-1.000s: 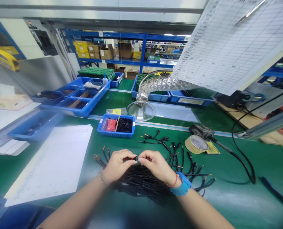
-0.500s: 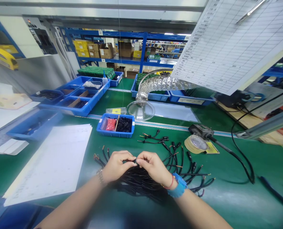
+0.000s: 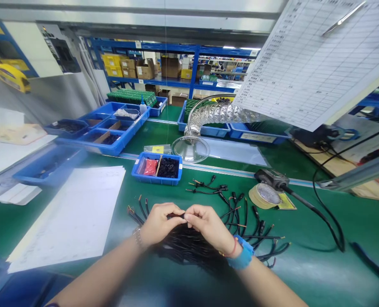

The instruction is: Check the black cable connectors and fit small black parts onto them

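Both hands meet above the smooth green worktop [image 3: 301, 224], midway between its left and right sides and toward the near edge. A small black piece [image 3: 181, 216], mostly hidden by the fingers, lies right between the fingertips: just right of the left hand [image 3: 160, 224] and touching the right hand [image 3: 207, 222], so neither is clearly nearer. What shows of it seems to run crosswise, from one hand to the other; its ends are covered, so its full long axis cannot be told.

The left hand pinches it between thumb and forefinger; the right thumb and forefinger are pressed together on its right end. Both forearms slant inward from the near edge, wrists low, fingertips facing each other.

Under the hands lies a dense heap of thin black cables [image 3: 192, 249]. More black cables with bared ends [image 3: 261, 234] fan toward the worktop's right edge.
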### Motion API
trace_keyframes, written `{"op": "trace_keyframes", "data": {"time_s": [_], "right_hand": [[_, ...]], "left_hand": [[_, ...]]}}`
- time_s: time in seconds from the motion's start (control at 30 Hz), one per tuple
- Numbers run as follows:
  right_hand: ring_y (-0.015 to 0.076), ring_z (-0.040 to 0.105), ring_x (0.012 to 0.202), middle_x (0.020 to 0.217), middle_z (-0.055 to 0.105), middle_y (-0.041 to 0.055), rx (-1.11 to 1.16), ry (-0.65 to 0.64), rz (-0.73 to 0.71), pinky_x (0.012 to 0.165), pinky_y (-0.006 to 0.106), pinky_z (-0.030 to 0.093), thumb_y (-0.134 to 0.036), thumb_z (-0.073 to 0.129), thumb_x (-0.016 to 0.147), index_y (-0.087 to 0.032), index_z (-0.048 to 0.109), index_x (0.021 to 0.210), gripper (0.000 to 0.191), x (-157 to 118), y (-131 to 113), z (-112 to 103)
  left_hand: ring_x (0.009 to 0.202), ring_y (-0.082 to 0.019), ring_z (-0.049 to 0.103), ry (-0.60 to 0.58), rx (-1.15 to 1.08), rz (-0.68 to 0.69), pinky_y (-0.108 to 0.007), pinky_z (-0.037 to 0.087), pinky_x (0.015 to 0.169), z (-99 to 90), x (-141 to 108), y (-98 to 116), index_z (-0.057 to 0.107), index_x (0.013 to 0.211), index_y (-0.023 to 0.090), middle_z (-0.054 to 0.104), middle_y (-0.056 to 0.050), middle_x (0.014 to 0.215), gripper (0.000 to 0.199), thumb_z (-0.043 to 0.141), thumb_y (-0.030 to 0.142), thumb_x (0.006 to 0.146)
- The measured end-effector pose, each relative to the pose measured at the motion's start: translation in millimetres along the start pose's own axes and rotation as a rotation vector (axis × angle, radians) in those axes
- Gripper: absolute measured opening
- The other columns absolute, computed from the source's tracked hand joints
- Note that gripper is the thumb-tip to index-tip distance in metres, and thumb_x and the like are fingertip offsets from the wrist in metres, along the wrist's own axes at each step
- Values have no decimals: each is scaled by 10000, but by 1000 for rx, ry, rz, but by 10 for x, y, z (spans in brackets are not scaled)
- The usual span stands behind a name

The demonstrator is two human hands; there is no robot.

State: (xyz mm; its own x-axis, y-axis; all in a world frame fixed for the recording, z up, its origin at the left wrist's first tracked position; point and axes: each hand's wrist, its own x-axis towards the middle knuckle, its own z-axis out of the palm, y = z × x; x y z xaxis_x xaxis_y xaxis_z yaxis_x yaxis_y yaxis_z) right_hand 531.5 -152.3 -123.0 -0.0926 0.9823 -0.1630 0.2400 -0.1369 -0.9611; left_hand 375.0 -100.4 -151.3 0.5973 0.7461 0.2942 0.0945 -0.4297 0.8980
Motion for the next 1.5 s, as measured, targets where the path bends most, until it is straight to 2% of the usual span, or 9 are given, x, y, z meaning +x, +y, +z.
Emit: {"op": "trace_keyframes", "data": {"time_s": [0.33, 0.67, 0.83, 0.93, 1.0, 1.13, 1.27, 1.33, 1.5], "right_hand": [[46, 287, 454, 564, 498, -25, 111, -73, 84, 435, 209, 192, -317, 546, 749, -124, 570, 706, 199, 33, 54, -58], [56, 303, 439, 503, 482, -36, 63, 7, 28, 433, 205, 233, -327, 547, 732, -141, 533, 610, 223, 10, 72, 53], [104, 480, 585, 627, 578, 3, -436, 36, -221, 590, 235, 387, -256, 474, 796, -165, 582, 679, 183, 93, 75, -150], [165, 530, 765, 796, 626, 56, -858, 223, -429, 732, 305, 411, -237, 441, 824, -182, 621, 815, 189, 323, 140, -479], [198, 535, 816, 829, 633, 81, -1049, 316, -461, 767, 349, 418, -236, 433, 828, -175, 630, 843, 206, 510, 234, -713], [196, 562, 853, 874, 643, 83, -1141, 260, -436, 788, 350, 449, -207, 432, 821, -177, 633, 874, 210, 729, 436, -1048], [229, 458, 1089, 1171, 509, 147, -1234, 161, -391, 898, 368, 398, -283, 526, 765, -113, 493, 1143, 416, 705, 507, -1214], [258, 422, 1117, 1203, 476, 160, -1282, 84, -354, 907, 393, 382, -325, 602, 696, -109, 477, 1157, 524, 688, 506, -1234], [251, 443, 1025, 998, 575, 148, -1334, -19, -278, 872, 388, 366, -223, 514, 761, -107, 598, 899, 199, 735, 504, -1102]], "left_hand": [[631, -116, 538, 12, 12, -38, -231, 398, 622, -12, 8, -42, 641, 735, 154, 623, -11, 674, 100, 601, 243, 715], [632, -120, 534, -49, 52, 37, -235, 405, 615, 6, -16, -6, 649, 717, 142, 619, -33, 672, 162, 545, 259, 762], [729, -135, 563, -55, 25, -16, -255, 440, 708, 23, 48, -113, 639, 887, 182, 634, -30, 803, 175, 553, 249, 750], [863, -146, 554, 8, 39, -54, -278, 438, 807, 10, 100, -238, 501, 1147, 224, 584, -41, 1024, 428, 575, 247, 726], [947, -162, 527, 29, 132, -61, -301, 407, 873, -5, 112, -314, 481, 1169, 220, 550, -54, 1098, 452, 569, 275, 729], [1064, -203, 463, -179, 300, -44, -347, 336, 946, -37, 83, -377, 513, 1142, 217, 532, -72, 1150, 436, 522, 405, 748], [1100, -245, 413, -512, 338, 50, -371, 326, 940, -66, 48, -350, 374, 1260, 230, 488, -88, 1197, 745, 555, 583, 629], [1070, -261, 416, -610, 359, 102, -381, 322, 931, -62, 39, -330, 339, 1280, 220, 483, -97, 1174, 868, 591, 619, 551], [995, -262, 438, -673, 391, 149, -390, 311, 909, 51, 6, -251, 352, 1264, 235, 484, -85, 1115, 880, 635, 591, 511]]}}
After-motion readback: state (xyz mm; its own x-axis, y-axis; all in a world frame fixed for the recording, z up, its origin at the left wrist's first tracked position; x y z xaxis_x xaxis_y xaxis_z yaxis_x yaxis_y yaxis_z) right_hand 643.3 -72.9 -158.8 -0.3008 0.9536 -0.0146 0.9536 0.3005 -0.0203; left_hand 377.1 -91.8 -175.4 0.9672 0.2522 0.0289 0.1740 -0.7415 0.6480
